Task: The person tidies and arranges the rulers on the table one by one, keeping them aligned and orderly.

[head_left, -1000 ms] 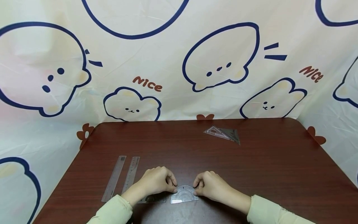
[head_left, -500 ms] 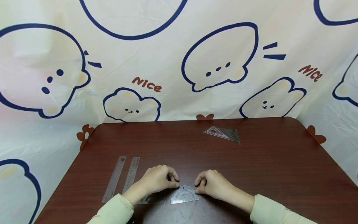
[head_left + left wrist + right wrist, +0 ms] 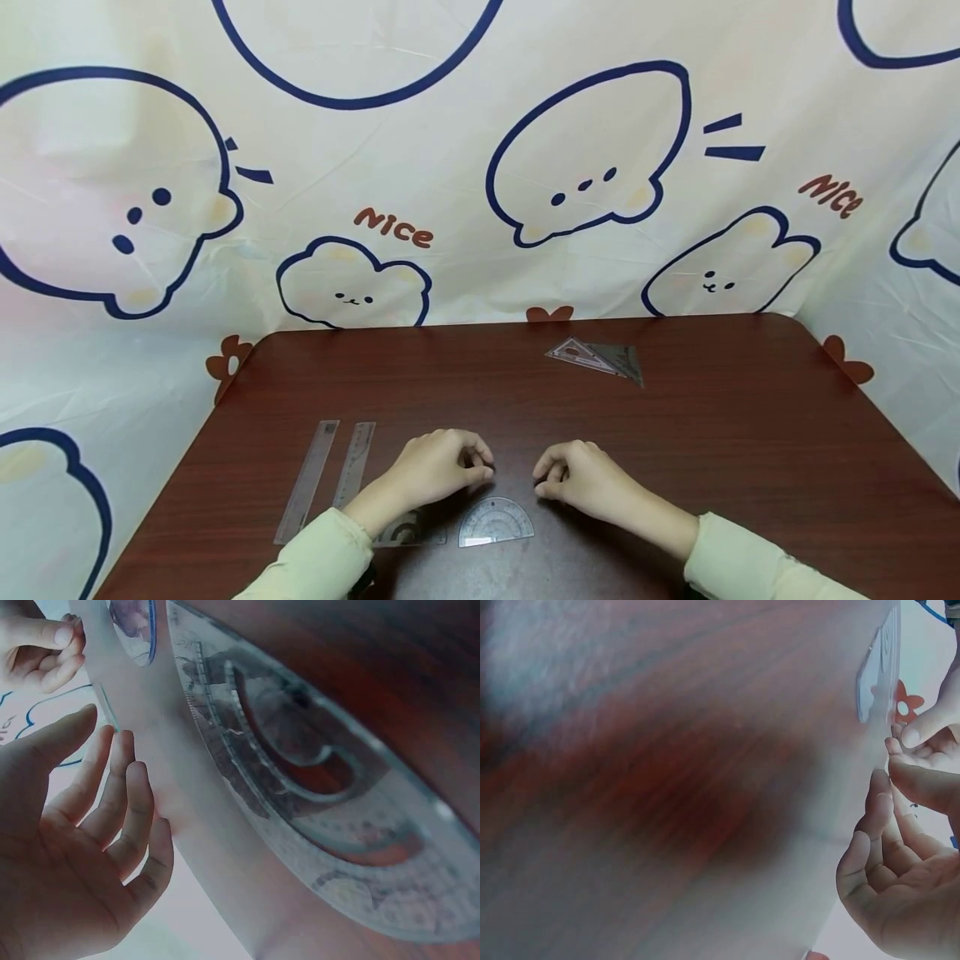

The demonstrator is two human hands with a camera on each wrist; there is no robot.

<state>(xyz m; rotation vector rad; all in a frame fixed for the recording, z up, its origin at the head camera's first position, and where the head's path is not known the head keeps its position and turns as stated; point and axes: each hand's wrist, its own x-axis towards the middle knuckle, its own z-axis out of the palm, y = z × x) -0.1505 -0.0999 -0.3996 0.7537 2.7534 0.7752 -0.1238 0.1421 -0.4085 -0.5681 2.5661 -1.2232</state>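
Biggest thing here is the cartoon backdrop cloth (image 3: 465, 158), cream with blue blob animals and "Nice" printed on it, hanging behind and around the dark red-brown wooden bench (image 3: 712, 433).

Both my arms come in from the bottom in pale green sleeves (image 3: 315, 558). My left hand (image 3: 438, 467) hangs over the bench just above and left of the clear protractor (image 3: 495, 523), fingers loosely curled with thumb and fingertips close together, holding nothing as far as I can see. My right hand (image 3: 577, 477) mirrors it just above and right of the protractor, same loose curl, nothing in its grip either. The protractor lies flat on the bench near the front edge, between my two wrists and touched by neither hand.

Two clear straight rulers (image 3: 326, 479) lie side by side to the left. A second protractor (image 3: 408, 533) sits half under my left wrist; the left wrist view shows it up close (image 3: 315, 795). Far back, right of centre, two small set squares (image 3: 600, 360) overlap.
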